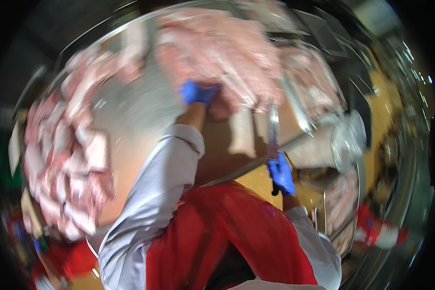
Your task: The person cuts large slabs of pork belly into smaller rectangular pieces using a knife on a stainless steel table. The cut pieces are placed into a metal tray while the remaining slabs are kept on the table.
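Note:
A large pink slab of raw meat (217,48) lies across the far middle of the metal table (135,125). At its near edge, my blue-gloved left hand (198,92) is closed on the meat, its fingertips partly hidden and blurred. My right hand (282,174), also in a blue glove, is wrapped round the dark handle of a knife (273,128). The blade points away from me, its tip beside the slab's near right corner. Between my hands a pale, narrow piece of meat (242,133) sticks out toward the table's near edge.
Many cut meat pieces (65,164) are heaped along the table's left side. More meat (309,79) lies to the right, past a metal edge. Clear plastic wrapping (345,140) is at the right. A person in red (75,261) is at the lower left.

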`<state>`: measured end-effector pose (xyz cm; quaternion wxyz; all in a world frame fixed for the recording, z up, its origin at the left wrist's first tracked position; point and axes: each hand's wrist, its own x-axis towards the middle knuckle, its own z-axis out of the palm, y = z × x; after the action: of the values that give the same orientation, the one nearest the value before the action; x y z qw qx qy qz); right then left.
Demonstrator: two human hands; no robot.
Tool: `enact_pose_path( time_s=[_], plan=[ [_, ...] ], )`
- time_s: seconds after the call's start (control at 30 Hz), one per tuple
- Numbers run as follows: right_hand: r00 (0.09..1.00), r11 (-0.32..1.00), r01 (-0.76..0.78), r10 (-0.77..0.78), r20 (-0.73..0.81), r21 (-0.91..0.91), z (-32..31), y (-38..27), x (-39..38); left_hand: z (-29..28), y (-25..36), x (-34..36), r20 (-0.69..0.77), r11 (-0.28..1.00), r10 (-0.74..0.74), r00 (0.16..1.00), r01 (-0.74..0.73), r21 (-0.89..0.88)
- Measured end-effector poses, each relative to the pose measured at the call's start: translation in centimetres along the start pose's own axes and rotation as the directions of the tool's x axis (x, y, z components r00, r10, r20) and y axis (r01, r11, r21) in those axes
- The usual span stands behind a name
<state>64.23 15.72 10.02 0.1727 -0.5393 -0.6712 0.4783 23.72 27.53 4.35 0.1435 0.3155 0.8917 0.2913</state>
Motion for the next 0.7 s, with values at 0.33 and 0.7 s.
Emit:
enact_pose_path(
  time_s=[0.33,0.7],
  plan=[
    [0.976,0.991,-0.130,0.131,-0.174,0.022,-6.6,4.1,-4.7,0.5,-14.4,15.9,0.406,0.989,0.121,0.906,-0.145,0.028],
    [0.997,0.989,-0.062,0.055,-0.055,-0.137,-8.0,3.2,-2.1,-13.2,-33.4,7.1,0.827,0.612,0.072,0.558,0.630,-0.479]
  ],
)
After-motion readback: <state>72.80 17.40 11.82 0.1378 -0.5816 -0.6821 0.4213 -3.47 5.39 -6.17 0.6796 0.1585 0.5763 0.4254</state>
